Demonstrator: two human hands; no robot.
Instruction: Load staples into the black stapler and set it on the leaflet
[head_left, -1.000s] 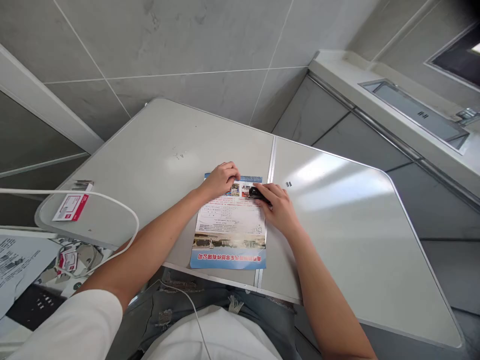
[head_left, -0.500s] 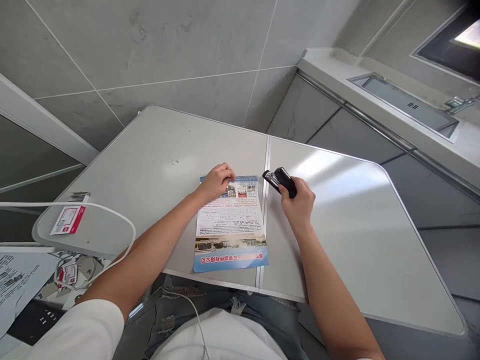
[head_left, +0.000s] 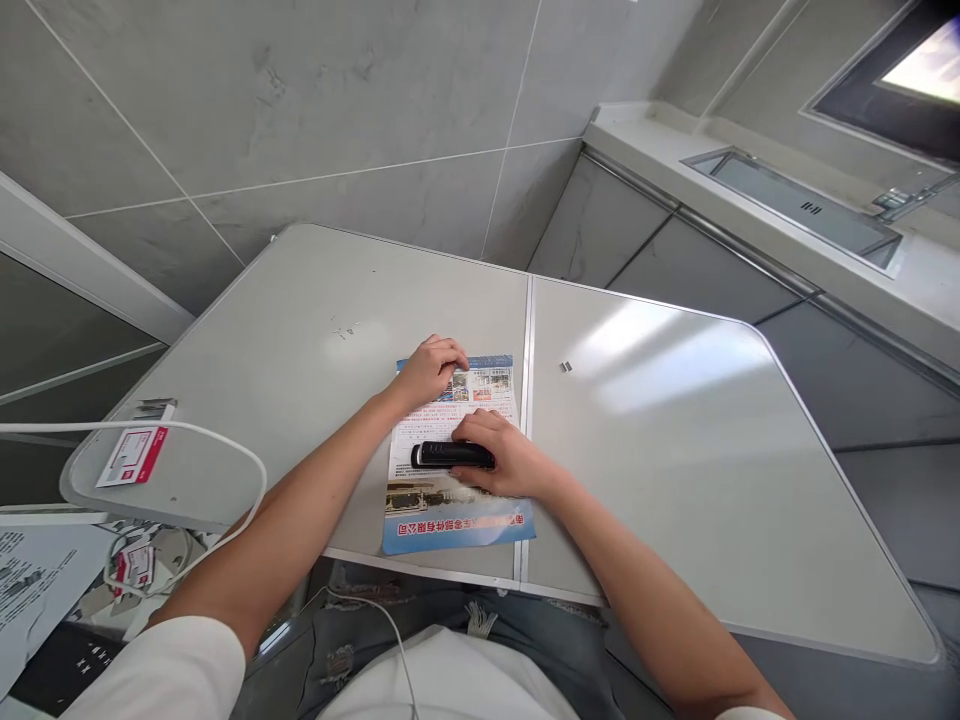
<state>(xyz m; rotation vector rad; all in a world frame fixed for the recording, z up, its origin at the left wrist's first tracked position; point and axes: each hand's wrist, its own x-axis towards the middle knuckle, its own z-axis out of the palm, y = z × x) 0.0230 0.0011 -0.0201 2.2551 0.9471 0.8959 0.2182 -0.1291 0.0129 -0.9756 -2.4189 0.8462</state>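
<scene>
A printed leaflet (head_left: pixel 459 538) with blue edges lies on the table, its text upside down to me. My left hand (head_left: pixel 430 368) presses on its top left part, fingers curled and closed against the paper. Over the leaflet's middle, my right hand (head_left: pixel 501 455) grips a black stapler (head_left: pixel 452 455), thumb on the near side and fingers on the far side. The stapler lies crosswise, its front end pointing left; whether paper is between its jaws cannot be made out.
Small metallic pieces (head_left: pixel 566 367) rest on the right half of the table (head_left: pixel 675 480), more tiny bits (head_left: pixel 345 331) on the left. A red-and-white box (head_left: pixel 135 452) stands at the left edge. A white cable (head_left: pixel 247 455) hangs across my left forearm. Beyond is a sink (head_left: pixel 802 210).
My right hand has brought the stapler left and nearer me, from beside the leaflet to over its middle. The stapler's jaws stood apart before and now look together. My left hand stays put.
</scene>
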